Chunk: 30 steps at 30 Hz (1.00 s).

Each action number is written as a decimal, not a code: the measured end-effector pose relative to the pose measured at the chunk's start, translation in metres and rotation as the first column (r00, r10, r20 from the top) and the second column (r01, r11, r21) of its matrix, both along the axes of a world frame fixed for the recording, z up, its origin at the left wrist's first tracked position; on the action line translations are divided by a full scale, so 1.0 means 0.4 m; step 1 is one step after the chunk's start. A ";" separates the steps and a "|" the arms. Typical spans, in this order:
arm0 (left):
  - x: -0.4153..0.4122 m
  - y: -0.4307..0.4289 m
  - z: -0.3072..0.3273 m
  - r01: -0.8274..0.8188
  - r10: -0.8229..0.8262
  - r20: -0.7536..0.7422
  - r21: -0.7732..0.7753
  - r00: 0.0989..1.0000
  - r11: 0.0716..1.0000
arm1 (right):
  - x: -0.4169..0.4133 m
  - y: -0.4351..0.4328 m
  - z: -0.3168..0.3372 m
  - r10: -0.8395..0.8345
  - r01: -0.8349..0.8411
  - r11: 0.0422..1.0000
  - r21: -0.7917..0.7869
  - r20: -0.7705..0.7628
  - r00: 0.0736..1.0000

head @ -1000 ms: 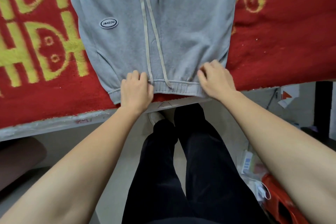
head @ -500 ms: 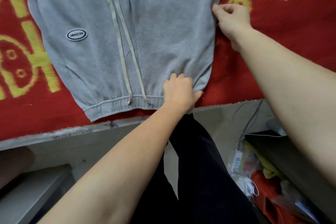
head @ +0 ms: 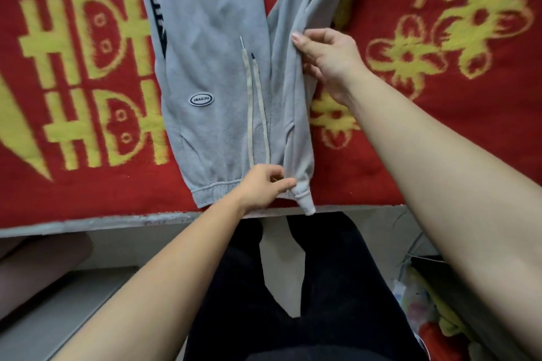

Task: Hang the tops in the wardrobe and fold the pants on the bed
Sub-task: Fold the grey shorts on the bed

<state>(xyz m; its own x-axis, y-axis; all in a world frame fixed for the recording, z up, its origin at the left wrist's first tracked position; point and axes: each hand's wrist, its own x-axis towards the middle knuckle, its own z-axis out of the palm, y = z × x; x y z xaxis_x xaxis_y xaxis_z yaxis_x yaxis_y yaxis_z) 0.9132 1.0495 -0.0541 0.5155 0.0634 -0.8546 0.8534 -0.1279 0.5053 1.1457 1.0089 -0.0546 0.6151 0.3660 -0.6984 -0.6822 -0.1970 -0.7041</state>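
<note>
Head camera looks straight down at a pair of grey sweatpants [head: 214,47] laid out on the bed [head: 88,222]. The waistband [head: 211,187] is toward the person, right at the near edge, with one corner hanging just over it. Under them is a red blanket [head: 440,155] with big yellow flowers and blocky yellow shapes, which covers all of the bed top that's in shot.

The person's right forearm cuts across the right side and hides a fair bit of blanket, and the left forearm comes up from the bottom. Their own legs [head: 308,287] in black trousers show below the bed edge. Down on the floor at the right there's a heap of clutter [head: 422,311] with something red and yellow in it, too blurry to call.

Left hand [head: 264,184] pinches the waistband near its right end, thumb and fingers closed on the fabric. Right hand [head: 328,58] grips the right side of the pants further up, thumb on top, with that edge raised off the blanket and rolled in toward the middle.

Two pale drawstrings [head: 253,108] lie up the front. There's a dark oval patch [head: 201,99] on the hip with white lettering, upside down from here, that looks like "ncover". A dark stripe [head: 159,35] down the left leg has white letters too, but they can't be read.
</note>
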 end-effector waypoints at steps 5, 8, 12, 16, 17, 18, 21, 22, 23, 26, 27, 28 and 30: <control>-0.132 0.188 -0.017 -0.159 0.163 -0.077 0.050 0.984 0.986 | -0.099 0.204 -0.012 0.107 -0.099 0.991 -0.093 0.088 0.990; -0.227 0.287 -0.047 -0.249 0.265 -0.074 0.178 0.961 0.952 | -0.172 0.337 -0.053 0.155 -0.131 0.979 -0.153 0.159 0.975; -0.320 0.385 -0.107 -0.273 0.302 -0.075 0.261 0.950 0.926 | -0.268 0.515 -0.114 0.312 -0.240 0.932 -0.272 0.266 0.912; -0.375 0.431 -0.175 -0.296 0.328 -0.050 0.323 0.943 0.899 | -0.336 0.626 -0.171 0.463 -0.313 0.861 -0.400 0.363 0.809; -0.385 0.440 -0.189 -0.288 0.323 -0.039 0.356 0.946 0.889 | -0.346 0.640 -0.185 0.478 -0.315 0.853 -0.415 0.382 0.791; -0.394 0.447 -0.202 -0.286 0.320 -0.032 0.374 0.947 0.882 | -0.351 0.651 -0.199 0.498 -0.321 0.842 -0.434 0.397 0.771; -0.409 0.466 -0.232 -0.277 0.308 -0.027 0.369 0.951 0.887 | -0.358 0.659 -0.234 0.605 -0.371 0.770 -0.519 0.408 0.684; -0.410 0.470 -0.238 -0.264 0.293 -0.026 0.365 0.956 0.893 | -0.357 0.659 -0.242 0.635 -0.383 0.746 -0.545 0.411 0.654; -0.410 0.473 -0.241 -0.246 0.275 -0.030 0.362 0.961 0.899 | -0.353 0.660 -0.248 0.666 -0.407 0.721 -0.561 0.400 0.629; -0.409 0.472 -0.238 -0.292 0.319 -0.052 0.287 0.946 0.913 | -0.345 0.646 -0.222 0.773 -0.515 0.625 -0.586 0.374 0.513; -0.408 0.467 -0.233 -0.341 0.365 -0.060 0.239 0.929 0.909 | -0.342 0.630 -0.208 0.788 -0.535 0.611 -0.583 0.388 0.478; -0.407 0.460 -0.224 -0.377 0.397 -0.068 0.200 0.915 0.904 | -0.340 0.605 -0.191 0.781 -0.521 0.623 -0.584 0.419 0.464; -0.401 0.440 -0.212 -0.370 0.385 -0.052 0.191 0.921 0.909 | -0.349 0.524 -0.177 0.690 -0.377 0.721 -0.582 0.550 0.472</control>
